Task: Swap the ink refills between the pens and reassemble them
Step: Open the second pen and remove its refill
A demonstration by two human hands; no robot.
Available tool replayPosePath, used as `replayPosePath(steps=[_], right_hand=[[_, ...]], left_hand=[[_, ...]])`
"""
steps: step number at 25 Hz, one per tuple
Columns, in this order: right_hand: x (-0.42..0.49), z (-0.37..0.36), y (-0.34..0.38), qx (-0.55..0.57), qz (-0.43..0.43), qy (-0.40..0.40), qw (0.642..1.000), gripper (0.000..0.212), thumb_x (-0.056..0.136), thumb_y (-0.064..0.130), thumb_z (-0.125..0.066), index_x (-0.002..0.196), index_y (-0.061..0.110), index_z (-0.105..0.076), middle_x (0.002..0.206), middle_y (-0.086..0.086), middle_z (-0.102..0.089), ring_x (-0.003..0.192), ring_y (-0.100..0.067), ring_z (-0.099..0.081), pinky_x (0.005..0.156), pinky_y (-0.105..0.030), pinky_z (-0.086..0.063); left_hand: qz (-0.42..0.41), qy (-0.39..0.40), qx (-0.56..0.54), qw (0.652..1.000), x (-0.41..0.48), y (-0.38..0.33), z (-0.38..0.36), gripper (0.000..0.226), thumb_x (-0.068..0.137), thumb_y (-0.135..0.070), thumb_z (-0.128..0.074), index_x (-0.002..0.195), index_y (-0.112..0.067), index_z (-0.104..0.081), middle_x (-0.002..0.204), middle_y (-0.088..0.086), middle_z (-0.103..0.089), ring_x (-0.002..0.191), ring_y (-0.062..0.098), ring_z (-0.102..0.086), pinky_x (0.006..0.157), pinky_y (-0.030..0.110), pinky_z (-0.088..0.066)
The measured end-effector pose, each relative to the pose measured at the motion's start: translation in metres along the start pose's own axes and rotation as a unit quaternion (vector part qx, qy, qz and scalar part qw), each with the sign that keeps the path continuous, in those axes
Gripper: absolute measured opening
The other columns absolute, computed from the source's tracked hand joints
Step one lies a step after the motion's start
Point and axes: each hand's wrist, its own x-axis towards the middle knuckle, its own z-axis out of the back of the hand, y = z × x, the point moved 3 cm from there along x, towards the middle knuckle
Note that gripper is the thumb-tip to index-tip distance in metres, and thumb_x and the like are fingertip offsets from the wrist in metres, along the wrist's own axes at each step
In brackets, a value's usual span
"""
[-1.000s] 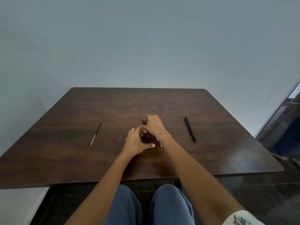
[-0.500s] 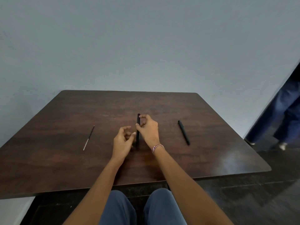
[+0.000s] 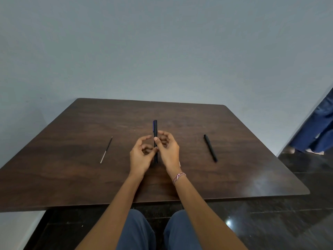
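Within the last second the pen (image 3: 155,127) had been raised upright over the middle of the counter (image 3: 234,177), pinched by the right hand (image 3: 168,150), with the curled left hand (image 3: 140,156) at its barrel (grip not discernible), so, with a refill (image 3: 106,149) laid left and a second pen (image 3: 210,147) right, the swap was judged unfinished.

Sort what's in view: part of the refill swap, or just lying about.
Job in hand: held pen, pinched between left hand and right hand; loose refill; second pen.
Just there: table; bracelet on the right wrist; another person's legs at the right edge.
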Motion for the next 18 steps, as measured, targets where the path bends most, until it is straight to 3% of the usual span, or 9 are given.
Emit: replayPosePath(steps=[3, 9, 12, 16, 18], right_hand=[[-0.006, 0.0, -0.005, -0.002, 0.015, 0.007, 1.0, 0.027, 0.086, 0.012, -0.066, 0.112, 0.014, -0.061, 0.1, 0.0, -0.067, 0.087, -0.002, -0.062, 0.076, -0.012, -0.05], [-0.008, 0.005, -0.007, 0.123, 0.012, 0.047, 0.991, 0.03, 0.084, 0.006, -0.068, 0.113, 0.013, -0.064, 0.098, -0.005, -0.072, 0.094, -0.016, -0.068, 0.085, -0.025, -0.054], [-0.008, 0.007, -0.009, 0.177, 0.007, 0.06, 0.982, 0.029, 0.084, 0.005, -0.067, 0.112, 0.012, -0.066, 0.097, -0.008, -0.073, 0.097, -0.021, -0.068, 0.088, -0.032, -0.054], [-0.008, 0.003, -0.01, 0.256, -0.027, 0.088, 0.962, 0.026, 0.084, 0.0, -0.063, 0.11, 0.007, -0.066, 0.1, -0.012, -0.073, 0.091, -0.023, -0.068, 0.085, -0.033, -0.055], [-0.011, -0.002, -0.011, 0.263, -0.045, 0.117, 0.957, 0.025, 0.085, -0.003, -0.061, 0.108, 0.007, -0.066, 0.097, -0.01, -0.074, 0.087, -0.02, -0.069, 0.079, -0.029, -0.056]], left_hand=[[-0.02, -0.019, 0.023, 0.999, -0.001, -0.002, 0.002, 0.048, 0.076, -0.007, -0.073, 0.119, -0.019, -0.055, 0.075, 0.006, -0.068, 0.07, 0.01, -0.066, 0.068, 0.013, -0.052], [-0.028, 0.015, -0.001, 1.0, -0.003, -0.001, 0.0, 0.06, 0.078, -0.007, -0.071, 0.128, -0.023, -0.042, 0.083, 0.004, -0.063, 0.077, 0.009, -0.062, 0.075, 0.016, -0.05], [-0.012, 0.025, -0.082, 0.996, 0.001, 0.003, -0.003, 0.055, 0.086, 0.003, -0.055, 0.134, -0.017, -0.036, 0.1, 0.004, -0.056, 0.091, 0.011, -0.057, 0.081, 0.026, -0.05], [0.092, 0.01, -0.311, 0.946, 0.018, 0.005, 0.001, 0.034, 0.096, -0.004, -0.035, 0.127, -0.011, -0.046, 0.108, 0.008, -0.062, 0.094, 0.015, -0.062, 0.067, 0.018, -0.053], [0.11, 0.041, -0.346, 0.931, 0.026, 0.0, 0.0, 0.034, 0.099, -0.014, -0.032, 0.121, -0.007, -0.055, 0.106, 0.011, -0.067, 0.094, 0.018, -0.065, 0.061, 0.019, -0.052]])
